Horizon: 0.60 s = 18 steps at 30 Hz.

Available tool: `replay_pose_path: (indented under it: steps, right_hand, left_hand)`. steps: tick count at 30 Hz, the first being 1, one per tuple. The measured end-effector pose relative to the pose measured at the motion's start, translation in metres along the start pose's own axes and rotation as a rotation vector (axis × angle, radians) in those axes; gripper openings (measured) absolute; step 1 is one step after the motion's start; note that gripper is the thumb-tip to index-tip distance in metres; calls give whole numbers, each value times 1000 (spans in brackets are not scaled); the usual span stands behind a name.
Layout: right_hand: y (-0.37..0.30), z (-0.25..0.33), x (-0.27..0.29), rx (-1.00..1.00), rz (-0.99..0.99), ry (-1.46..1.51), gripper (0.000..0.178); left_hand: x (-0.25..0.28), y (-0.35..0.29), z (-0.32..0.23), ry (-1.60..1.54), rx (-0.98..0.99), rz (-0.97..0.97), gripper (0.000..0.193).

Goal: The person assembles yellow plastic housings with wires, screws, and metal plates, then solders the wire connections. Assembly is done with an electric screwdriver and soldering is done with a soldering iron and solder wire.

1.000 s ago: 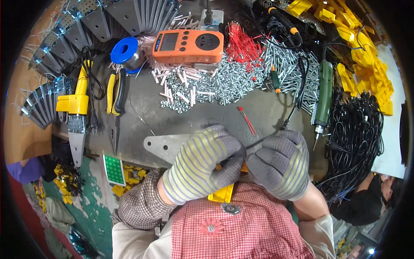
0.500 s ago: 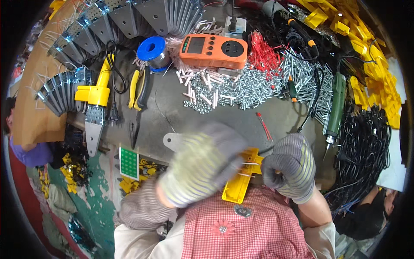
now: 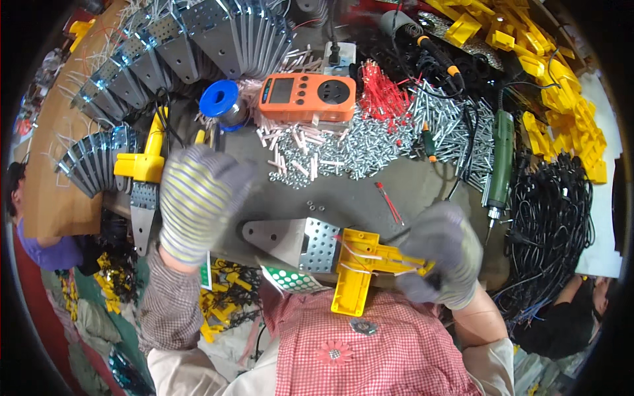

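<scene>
A yellow plastic part [image 3: 360, 264] with white wires sits on a perforated metal bracket [image 3: 297, 239] at the near edge of the bench. My right hand [image 3: 439, 254], in a grey striped glove, grips the right end of that yellow part. Over the bench's left side my left hand [image 3: 198, 198] hovers in its striped glove, fingers loose and holding nothing, close to a yellow-handled tool [image 3: 148, 158] and pliers. A small green dotted card [image 3: 290, 278] lies just below the bracket.
An orange meter [image 3: 307, 98], a blue solder spool [image 3: 221, 99], heaps of screws [image 3: 370, 138] and red wire pieces [image 3: 383, 99] fill the back. A green electric screwdriver [image 3: 498, 158] and black cables [image 3: 555, 218] lie right; stacked metal brackets [image 3: 185, 39] fan out left.
My left hand has let go of the assembly and swung up to the left. The yellow part on its bracket now lies uncovered, with only my right hand on it.
</scene>
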State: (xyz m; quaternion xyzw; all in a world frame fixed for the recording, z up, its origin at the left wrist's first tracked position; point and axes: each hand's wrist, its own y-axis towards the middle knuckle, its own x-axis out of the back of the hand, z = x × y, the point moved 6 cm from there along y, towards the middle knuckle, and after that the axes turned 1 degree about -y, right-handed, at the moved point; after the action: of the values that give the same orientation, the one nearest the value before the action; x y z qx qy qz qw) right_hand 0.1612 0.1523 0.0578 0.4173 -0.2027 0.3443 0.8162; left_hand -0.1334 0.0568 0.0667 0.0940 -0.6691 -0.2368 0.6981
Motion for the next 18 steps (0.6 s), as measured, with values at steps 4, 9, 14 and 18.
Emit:
replay_pose_path:
  steps: [4,9,14,18]
  right_hand:
    - [47,-2,18,69,-90,-334,53]
    - [80,-24,-3,182,28,-452,39]
    - [60,-29,-18,114,56,-307,18]
    - [54,-39,-5,-40,11,-338,18]
  left_hand:
    - [-5,10,-30,49,-7,41,31]
    - [-3,15,-47,44,-65,-11,26]
    - [-8,36,-75,-238,83,-76,24]
    - [-29,41,-82,-153,147,22,24]
